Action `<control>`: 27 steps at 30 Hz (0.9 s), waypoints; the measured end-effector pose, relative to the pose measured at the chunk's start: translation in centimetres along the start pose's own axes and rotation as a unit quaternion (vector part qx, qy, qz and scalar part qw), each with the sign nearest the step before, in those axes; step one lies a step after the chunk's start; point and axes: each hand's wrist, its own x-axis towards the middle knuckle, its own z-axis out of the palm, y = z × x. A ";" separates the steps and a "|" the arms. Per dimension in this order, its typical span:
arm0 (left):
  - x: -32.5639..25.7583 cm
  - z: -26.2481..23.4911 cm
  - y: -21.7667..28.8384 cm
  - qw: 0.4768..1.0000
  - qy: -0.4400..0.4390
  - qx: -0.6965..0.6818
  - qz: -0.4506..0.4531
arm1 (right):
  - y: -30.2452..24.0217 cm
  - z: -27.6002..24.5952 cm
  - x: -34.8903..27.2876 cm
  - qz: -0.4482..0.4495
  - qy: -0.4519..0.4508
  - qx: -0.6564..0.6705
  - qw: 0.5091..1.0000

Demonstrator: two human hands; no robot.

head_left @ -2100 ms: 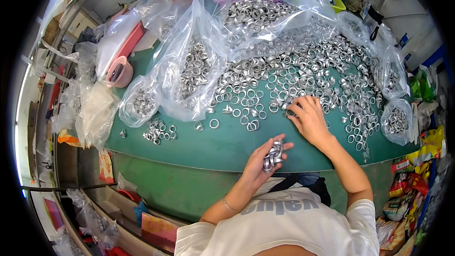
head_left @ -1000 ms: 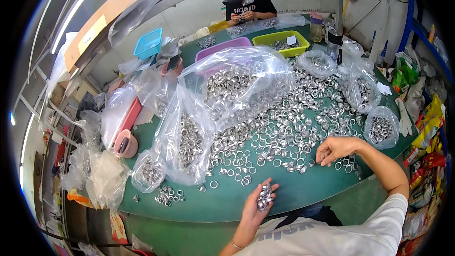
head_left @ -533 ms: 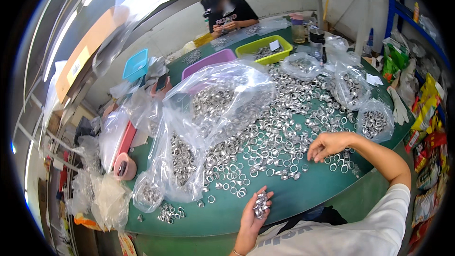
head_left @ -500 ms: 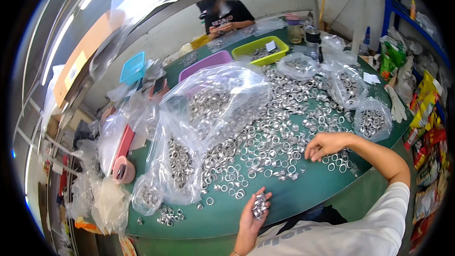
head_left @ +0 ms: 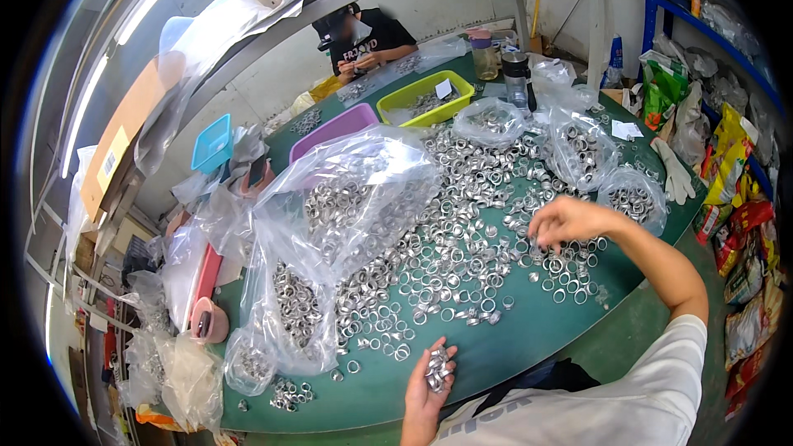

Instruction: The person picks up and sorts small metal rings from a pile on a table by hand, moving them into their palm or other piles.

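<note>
Cupped near the table's front edge, my left hand holds a small heap of silver metal rings in its palm. My right hand hovers over the right part of the loose rings, palm down, its fingers bent and drawn together. Whatever its fingertips hold is too small to make out. Loose silver rings lie spread and piled over the green table. A large clear plastic bag full of rings lies left of the pile.
Smaller ring-filled bags stand at the right. Behind the pile are a yellow-green bin, a purple bin and a dark-lidded bottle. A pink cup is at the left edge. Across the table, another person handles something small.
My right hand has moved back from the table's front edge, over the rings at the right. My left hand still cups its rings. The whole view has shifted slightly.
</note>
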 end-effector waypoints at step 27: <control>-1.9 4.6 -1.9 0.951 0.221 0.173 0.127 | 10.9 -35.2 11.7 0.103 0.419 -0.381 0.818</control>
